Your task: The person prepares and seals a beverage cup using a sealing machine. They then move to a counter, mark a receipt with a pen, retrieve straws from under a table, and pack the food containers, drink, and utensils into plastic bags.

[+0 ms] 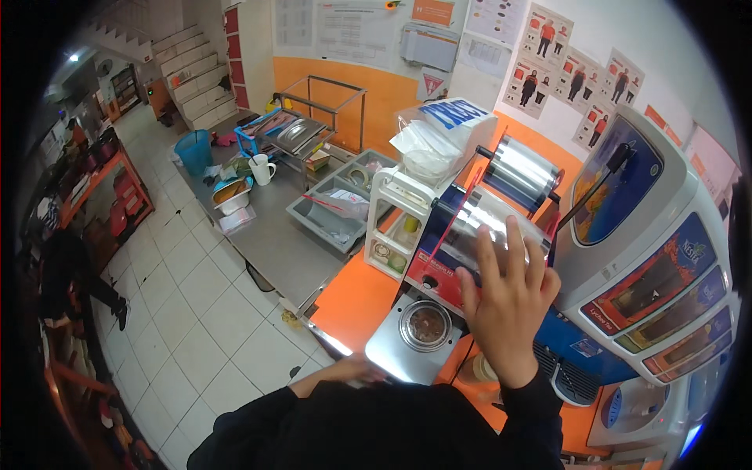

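Observation:
My right hand (507, 301) is raised with its fingers spread, in front of the shiny silver film roll (493, 215) on a red and blue cup sealing machine (440, 280). Nothing is in its grasp. The machine's silver tray (381, 345) sticks out toward me. A metal-rimmed round opening in it holds a cup (427, 326) with something brownish inside. Low at the tray's near left corner is my left hand (345, 370). Its fingers are blurred and partly hidden by my dark clothing, so their grip does not show. A second silver roll (522, 172) sits higher on the machine.
A drink dispenser (627, 258) stands close on the right. Left of the sealer are a white rack (381, 219) and a grey divided bin (301, 209). Farther along the metal table stand a white mug (262, 170) and a blue bucket (193, 153). A person (74, 270) is at far left.

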Demonstrator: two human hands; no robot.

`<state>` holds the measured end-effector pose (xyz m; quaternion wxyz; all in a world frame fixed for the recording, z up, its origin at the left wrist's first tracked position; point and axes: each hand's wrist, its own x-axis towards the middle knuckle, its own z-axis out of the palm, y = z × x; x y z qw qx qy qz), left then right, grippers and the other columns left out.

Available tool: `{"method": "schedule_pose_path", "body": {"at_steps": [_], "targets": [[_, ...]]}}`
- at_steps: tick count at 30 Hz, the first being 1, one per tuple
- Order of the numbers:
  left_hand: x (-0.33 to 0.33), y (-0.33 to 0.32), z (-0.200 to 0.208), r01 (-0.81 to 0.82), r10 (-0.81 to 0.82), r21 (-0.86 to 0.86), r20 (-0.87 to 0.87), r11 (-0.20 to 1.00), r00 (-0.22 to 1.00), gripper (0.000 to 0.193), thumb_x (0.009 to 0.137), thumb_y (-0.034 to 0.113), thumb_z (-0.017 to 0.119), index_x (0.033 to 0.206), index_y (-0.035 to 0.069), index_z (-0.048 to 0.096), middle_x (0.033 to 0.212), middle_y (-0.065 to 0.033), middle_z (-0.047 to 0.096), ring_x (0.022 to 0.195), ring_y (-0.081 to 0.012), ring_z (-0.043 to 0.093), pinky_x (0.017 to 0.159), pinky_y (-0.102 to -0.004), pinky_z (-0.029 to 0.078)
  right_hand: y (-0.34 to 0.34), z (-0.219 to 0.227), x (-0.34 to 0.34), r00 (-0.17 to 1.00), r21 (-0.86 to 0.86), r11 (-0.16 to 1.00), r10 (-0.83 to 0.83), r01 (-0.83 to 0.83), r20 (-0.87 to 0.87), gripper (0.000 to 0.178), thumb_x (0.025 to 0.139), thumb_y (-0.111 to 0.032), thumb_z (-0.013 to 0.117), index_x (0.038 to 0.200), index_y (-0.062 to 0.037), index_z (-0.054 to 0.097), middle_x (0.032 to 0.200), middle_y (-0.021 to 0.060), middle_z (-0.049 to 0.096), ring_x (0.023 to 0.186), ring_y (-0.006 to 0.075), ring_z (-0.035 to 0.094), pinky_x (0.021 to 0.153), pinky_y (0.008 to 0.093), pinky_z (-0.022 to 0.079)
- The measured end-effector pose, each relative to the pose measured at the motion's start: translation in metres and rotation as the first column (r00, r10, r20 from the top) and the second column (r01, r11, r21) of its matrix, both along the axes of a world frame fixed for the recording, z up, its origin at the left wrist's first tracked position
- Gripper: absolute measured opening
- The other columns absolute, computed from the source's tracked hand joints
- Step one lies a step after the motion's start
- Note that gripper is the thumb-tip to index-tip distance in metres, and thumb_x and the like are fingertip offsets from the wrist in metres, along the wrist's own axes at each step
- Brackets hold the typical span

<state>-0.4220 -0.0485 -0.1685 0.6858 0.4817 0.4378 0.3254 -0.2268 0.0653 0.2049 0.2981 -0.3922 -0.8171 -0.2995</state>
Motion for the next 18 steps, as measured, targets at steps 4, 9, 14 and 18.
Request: {"method": "schedule_pose_path", "body": {"at_steps": [4,9,14,18], "targets": [[0.024,0.032,0.003,-0.273,0.475,-0.444,0.447,0.854,0.758,0.046,0.095,0.033,0.047,0.132,0.005,0.045,0.122,-0.0126,0.058,0.111,-0.0255,0.057,0.095,-0.0429,0.046,-0.015,-0.075,0.008,0.845,-0.232,0.812,0.51,-0.535,-0.161,0.031,0.074,-0.016,0.069,0.102,-0.0049,0.062,0.104,0.0109,0.061,0.094,0.0276,0.053,0.073,0.0376,0.04],[0.058,0.084,-0.001,-0.201,0.562,-0.54,0.672,0.817,0.482,0.05,0.094,0.04,0.047,0.131,0.006,0.046,0.125,-0.011,0.056,0.112,-0.0263,0.056,0.096,-0.045,0.045,0.026,-0.228,0.02,0.944,-0.547,0.77,0.262,-0.328,-0.198,0.021,0.075,-0.015,0.067,0.087,-0.002,0.056,0.103,0.018,0.056,0.097,0.038,0.052,0.081,0.0455,0.043],[0.069,0.099,0.005,-0.163,0.547,-0.549,0.668,0.82,0.505,0.052,0.094,0.042,0.047,0.132,0.006,0.046,0.129,-0.0105,0.054,0.113,-0.0268,0.056,0.096,-0.0449,0.045,0.017,-0.216,0.019,0.938,-0.628,0.697,0.241,-0.347,-0.251,0.043,0.064,-0.025,0.077,0.092,-0.0026,0.052,0.106,0.0211,0.051,0.101,0.0414,0.049,0.085,0.0471,0.044],[0.065,0.101,0.012,-0.131,0.511,-0.538,0.654,0.832,0.558,0.053,0.094,0.044,0.047,0.132,0.007,0.046,0.132,-0.0101,0.051,0.114,-0.0273,0.055,0.096,-0.0448,0.045,0.009,-0.214,0.01,0.982,-0.635,0.75,0.122,-0.187,-0.144,0.056,0.055,-0.027,0.08,0.096,-0.0043,0.05,0.112,0.0227,0.047,0.103,0.0414,0.048,0.084,0.0488,0.044]]}}
